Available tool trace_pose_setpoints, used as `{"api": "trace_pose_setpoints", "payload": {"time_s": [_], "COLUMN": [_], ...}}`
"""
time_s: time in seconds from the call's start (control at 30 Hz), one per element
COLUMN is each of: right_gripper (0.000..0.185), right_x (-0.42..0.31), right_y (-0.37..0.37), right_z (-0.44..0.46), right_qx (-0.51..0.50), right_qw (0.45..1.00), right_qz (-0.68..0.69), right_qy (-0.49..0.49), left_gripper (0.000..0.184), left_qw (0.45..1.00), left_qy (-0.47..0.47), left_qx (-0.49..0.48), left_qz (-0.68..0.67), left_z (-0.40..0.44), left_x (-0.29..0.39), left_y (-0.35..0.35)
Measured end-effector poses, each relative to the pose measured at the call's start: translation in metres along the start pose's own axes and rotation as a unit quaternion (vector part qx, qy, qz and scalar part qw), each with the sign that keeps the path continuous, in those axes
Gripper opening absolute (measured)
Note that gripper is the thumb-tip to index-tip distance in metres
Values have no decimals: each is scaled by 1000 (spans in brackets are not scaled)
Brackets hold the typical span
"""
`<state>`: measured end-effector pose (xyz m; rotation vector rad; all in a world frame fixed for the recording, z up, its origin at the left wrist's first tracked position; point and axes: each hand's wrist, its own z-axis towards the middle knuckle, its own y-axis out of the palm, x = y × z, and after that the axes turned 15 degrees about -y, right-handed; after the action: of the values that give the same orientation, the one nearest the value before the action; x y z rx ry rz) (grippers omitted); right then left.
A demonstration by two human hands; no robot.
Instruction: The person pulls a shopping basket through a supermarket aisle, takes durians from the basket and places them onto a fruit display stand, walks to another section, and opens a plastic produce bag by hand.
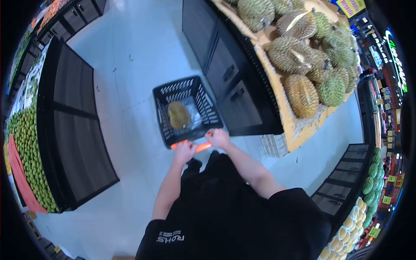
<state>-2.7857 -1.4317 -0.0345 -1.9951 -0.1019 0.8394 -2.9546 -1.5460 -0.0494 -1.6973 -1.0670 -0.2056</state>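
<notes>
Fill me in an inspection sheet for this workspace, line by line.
Surface: pale, glossy floor with a few small dark specks.
Job's things: black basket with slotted walls and an orange handle; inside, one durian beside crumpled clear plastic.
Clutter: pale slotted crate at the foot of the durian stand.
Hands: left hand and right hand both closed on the orange handle.
Cables: nothing seen.
Surroundings: piled durians on the stand at right; green fruit on a dark stand at left; watermelons at far right.
</notes>
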Motion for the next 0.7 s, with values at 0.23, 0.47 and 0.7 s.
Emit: {"api": "trace_pose_setpoints", "payload": {"time_s": [0.23,0.47,0.7], "right_gripper": [38,39,40], "right_x": [-12,-17,-22], "right_y": [-3,-3,-14], "right_z": [15,33,64], "right_qx": [-2,4,2], "right_qw": [999,998,997], "right_qz": [25,18,30], "right_qy": [37,57,64], "left_gripper": [32,33,33], "left_qw": [999,998,998], "left_qy": [-16,6,2], "left_qx": [-30,-54,-56], "left_qz": [-11,9,-1], "left_z": [20,40,77], "left_x": [-7,-7,-3], "left_y": [-13,-27,-40]}}
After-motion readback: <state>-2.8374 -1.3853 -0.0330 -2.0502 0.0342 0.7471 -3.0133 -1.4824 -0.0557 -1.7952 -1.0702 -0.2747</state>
